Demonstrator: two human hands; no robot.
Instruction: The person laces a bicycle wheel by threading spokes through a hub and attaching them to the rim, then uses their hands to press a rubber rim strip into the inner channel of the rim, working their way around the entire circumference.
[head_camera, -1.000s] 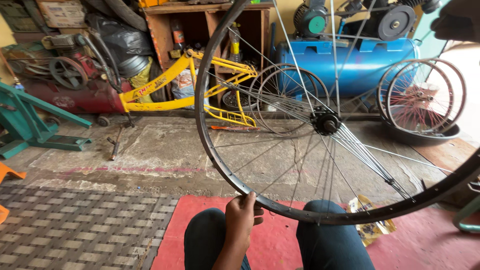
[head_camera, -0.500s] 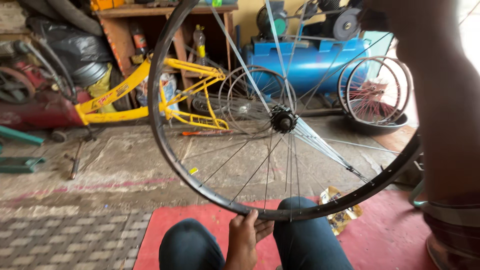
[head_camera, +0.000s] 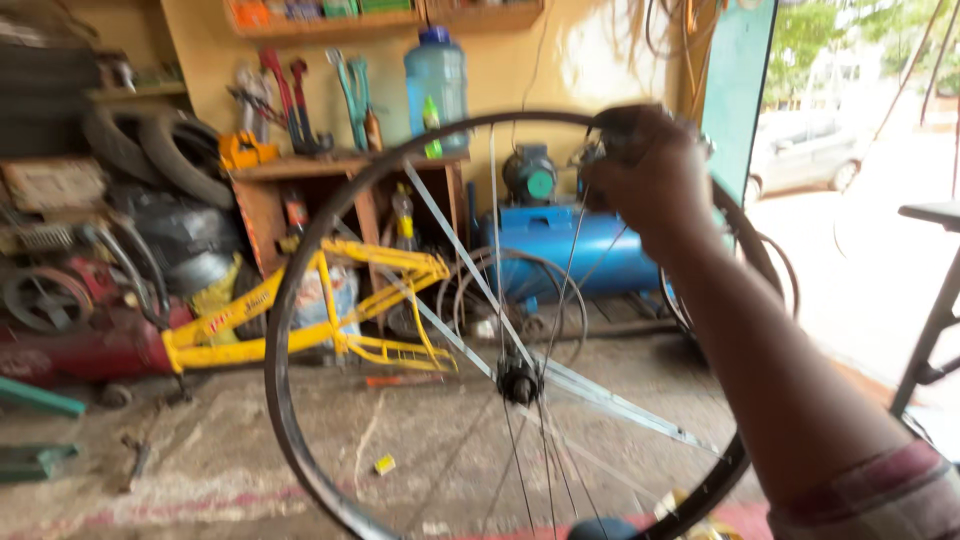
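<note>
I hold a bare bicycle wheel upright in front of me; its dark rim circles a hub with thin spokes. My right hand is raised and closed on the top of the rim, the forearm running down to a striped sleeve at the lower right. Something small and dark shows by the fingers, too blurred to name. My left hand is out of the picture. A dark knee just shows at the bottom edge, under the wheel.
Behind the wheel lie a yellow bicycle frame, a blue compressor tank and spare rims. A wooden bench carries tools and a large water bottle. Tyres and a red machine stand left; a black stand right.
The view has tilted up, so my left hand at the rim's bottom, my legs and the red mat have dropped out of sight. My right hand now shows clearly on the rim's top.
</note>
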